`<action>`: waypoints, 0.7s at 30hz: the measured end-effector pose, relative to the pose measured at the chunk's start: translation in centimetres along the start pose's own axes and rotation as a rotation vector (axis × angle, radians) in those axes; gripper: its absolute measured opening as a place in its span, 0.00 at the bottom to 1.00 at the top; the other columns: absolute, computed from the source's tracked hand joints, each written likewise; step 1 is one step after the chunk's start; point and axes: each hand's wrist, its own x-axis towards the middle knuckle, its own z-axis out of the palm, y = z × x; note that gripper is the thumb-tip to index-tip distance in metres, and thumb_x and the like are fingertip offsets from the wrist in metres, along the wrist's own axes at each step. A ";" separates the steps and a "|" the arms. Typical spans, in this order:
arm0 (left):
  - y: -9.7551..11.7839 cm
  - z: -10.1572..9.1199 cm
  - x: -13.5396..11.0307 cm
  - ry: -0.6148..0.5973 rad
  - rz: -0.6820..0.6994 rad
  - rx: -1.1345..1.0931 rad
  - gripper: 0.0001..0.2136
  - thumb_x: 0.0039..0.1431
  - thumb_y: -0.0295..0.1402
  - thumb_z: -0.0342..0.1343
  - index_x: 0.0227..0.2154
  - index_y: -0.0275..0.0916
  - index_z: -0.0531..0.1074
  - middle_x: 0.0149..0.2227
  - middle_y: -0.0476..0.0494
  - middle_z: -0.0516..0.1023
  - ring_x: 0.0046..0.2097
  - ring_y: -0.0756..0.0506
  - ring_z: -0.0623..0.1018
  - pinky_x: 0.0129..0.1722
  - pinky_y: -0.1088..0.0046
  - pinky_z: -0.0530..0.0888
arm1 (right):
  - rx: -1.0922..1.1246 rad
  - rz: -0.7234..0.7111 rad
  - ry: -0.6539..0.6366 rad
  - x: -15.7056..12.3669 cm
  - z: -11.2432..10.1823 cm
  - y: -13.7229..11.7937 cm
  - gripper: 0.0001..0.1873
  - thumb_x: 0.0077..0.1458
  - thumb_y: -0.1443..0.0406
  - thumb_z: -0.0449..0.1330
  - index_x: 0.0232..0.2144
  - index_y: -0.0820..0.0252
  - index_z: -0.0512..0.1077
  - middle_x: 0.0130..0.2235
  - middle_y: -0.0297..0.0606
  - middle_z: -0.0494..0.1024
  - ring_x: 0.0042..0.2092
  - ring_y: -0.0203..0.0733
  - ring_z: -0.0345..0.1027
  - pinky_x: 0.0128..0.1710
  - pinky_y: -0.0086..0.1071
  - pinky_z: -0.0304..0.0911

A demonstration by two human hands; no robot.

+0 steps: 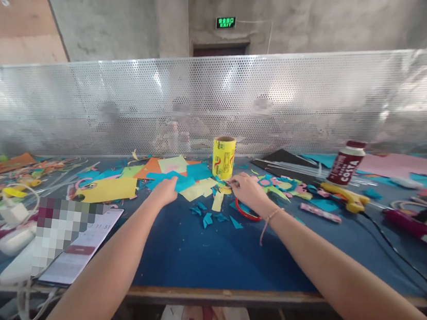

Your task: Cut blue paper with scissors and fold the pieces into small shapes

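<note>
My left hand (165,191) is closed, with its fingertips at a sheet of blue paper (185,181) over other coloured sheets. My right hand (248,191) has its fingers pinched together at the foot of a yellow printed roll (223,158), which stands upright. Whatever those fingers hold is too small to make out. Under the right wrist shows a red loop-shaped handle (249,216), partly covered by the hand. Small blue paper scraps (208,219) lie between my hands, close to a pale yellow strip (217,201).
A yellow glue gun (345,198) with a black cord lies right, near a COSTA bottle (347,163). At left are a phone (84,248), white cables and a yellow sheet (108,189). A perforated metal screen (145,110) borders the table's back.
</note>
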 end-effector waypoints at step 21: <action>0.0 -2.1 0.1 0.393 -0.269 -0.265 0.19 0.51 0.26 0.46 0.48 0.33 0.59 0.40 0.33 0.73 0.46 0.38 0.72 0.42 0.67 0.68 | -0.243 0.137 -0.535 -0.6 -3.3 1.7 0.15 0.41 0.64 0.55 0.31 0.68 0.72 0.34 0.53 0.75 0.31 0.46 0.69 0.24 0.31 0.55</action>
